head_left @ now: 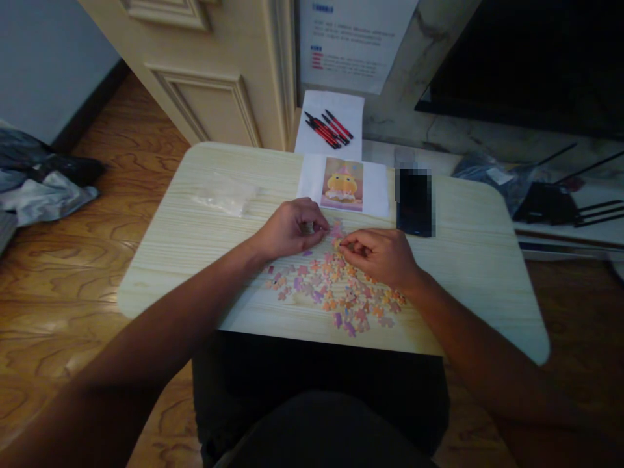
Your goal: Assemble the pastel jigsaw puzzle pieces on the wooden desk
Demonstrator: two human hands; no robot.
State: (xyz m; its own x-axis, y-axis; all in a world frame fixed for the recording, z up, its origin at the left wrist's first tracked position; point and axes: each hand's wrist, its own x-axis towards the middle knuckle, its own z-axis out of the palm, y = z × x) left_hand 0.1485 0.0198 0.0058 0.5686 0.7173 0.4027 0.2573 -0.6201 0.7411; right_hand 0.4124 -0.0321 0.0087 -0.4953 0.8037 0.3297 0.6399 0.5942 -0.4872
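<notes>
Loose jigsaw puzzle pieces (pixel 319 283) in pink, orange, yellow and purple lie spread over the near middle of the table. My left hand (pixel 298 227) is closed in a pinch at the far end of the spread, beside a few pink pieces (pixel 336 227); what its fingertips hold, if anything, is too small to make out. Opposite it, my right hand (pixel 383 255) pinches at a yellow-orange puzzle piece (pixel 337 244). Just beyond both hands, a printed picture (pixel 342 184) of a yellow cartoon figure in a pink party hat lies on white paper.
The pale wooden table (pixel 175 240) has rounded corners. A clear plastic bag (pixel 229 197) lies left, a dark phone (pixel 415 203) right. Behind are red-and-black pens (pixel 329 130) on paper, a cabinet door (pixel 209 97), and a router (pixel 548 203) with antennas.
</notes>
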